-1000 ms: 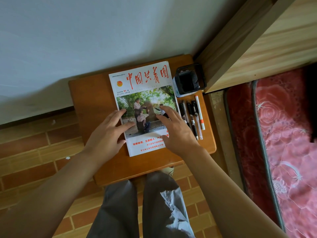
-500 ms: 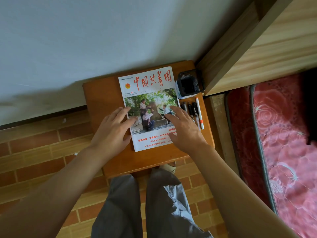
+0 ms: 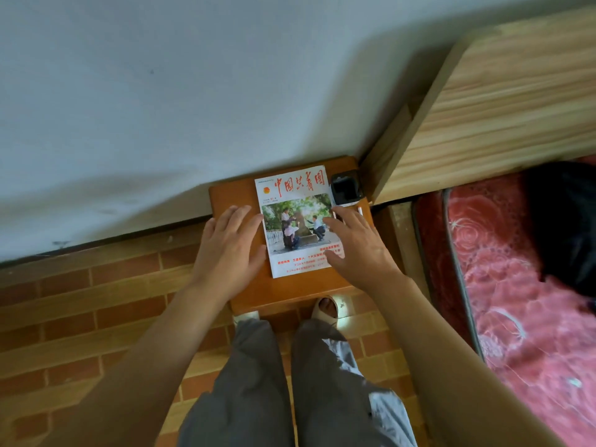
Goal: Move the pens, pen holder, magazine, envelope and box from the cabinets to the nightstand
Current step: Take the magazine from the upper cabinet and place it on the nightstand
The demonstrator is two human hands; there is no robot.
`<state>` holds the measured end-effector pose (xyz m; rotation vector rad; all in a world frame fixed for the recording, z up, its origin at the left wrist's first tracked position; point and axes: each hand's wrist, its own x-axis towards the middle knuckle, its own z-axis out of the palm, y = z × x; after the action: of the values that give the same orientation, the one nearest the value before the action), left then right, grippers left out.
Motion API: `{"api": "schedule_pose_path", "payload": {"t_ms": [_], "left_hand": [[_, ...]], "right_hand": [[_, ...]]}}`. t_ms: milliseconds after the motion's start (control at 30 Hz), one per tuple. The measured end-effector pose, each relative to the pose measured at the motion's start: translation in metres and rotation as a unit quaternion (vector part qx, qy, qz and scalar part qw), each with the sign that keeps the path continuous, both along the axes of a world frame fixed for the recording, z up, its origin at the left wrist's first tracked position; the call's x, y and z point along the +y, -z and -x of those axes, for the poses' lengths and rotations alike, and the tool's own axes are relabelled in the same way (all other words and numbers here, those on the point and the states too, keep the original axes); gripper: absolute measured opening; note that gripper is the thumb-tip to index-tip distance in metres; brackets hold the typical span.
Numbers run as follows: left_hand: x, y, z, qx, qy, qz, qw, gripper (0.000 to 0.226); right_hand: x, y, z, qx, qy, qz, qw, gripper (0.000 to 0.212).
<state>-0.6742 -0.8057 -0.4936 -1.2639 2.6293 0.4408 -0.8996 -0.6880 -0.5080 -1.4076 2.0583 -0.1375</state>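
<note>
A magazine point(image 3: 295, 217) with red title characters and a photo cover lies flat on the small orange-brown nightstand point(image 3: 232, 196). My left hand point(image 3: 230, 250) hovers with straight fingers over the nightstand just left of the magazine. My right hand point(image 3: 356, 248) is spread over the magazine's right edge and hides most of the pens; one white pen tip point(image 3: 359, 210) shows beyond the fingers. A black mesh pen holder point(image 3: 345, 188) stands at the nightstand's back right corner. No envelope or box is in view.
A pale wall rises behind the nightstand. A wooden bed headboard point(image 3: 503, 91) stands to the right, with a red floral mattress point(image 3: 516, 285) and a dark item on it. Brick-patterned floor point(image 3: 96, 317) lies to the left. My legs and a slippered foot point(image 3: 325, 309) are below.
Both hands have slid off the magazine's cover toward its sides, the left one now beside it. The camera has risen and pulled back, so the nightstand looks smaller.
</note>
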Motion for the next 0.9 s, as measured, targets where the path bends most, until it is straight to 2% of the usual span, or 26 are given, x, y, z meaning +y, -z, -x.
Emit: {"api": "schedule_pose_path", "payload": {"t_ms": [233,467,700,900], "left_hand": [[0.037,-0.095,-0.001,-0.003,-0.069,0.009,0.998,0.058],[0.067,-0.186,-0.014,0.011,-0.083,0.059,0.995,0.059],[0.086,-0.251,-0.091,-0.008,-0.130,0.126,0.983,0.054],[0.135,-0.286,-0.200,-0.003,-0.191,0.157,0.969,0.052]], "right_hand": [[0.026,-0.093,0.005,0.001,-0.005,0.031,1.000,0.072],[0.043,-0.177,-0.006,0.022,-0.024,0.065,0.997,0.069],[0.032,-0.241,-0.048,0.060,-0.092,0.126,0.986,0.064],[0.046,-0.277,-0.142,0.087,-0.145,0.155,0.973,0.062]]}}
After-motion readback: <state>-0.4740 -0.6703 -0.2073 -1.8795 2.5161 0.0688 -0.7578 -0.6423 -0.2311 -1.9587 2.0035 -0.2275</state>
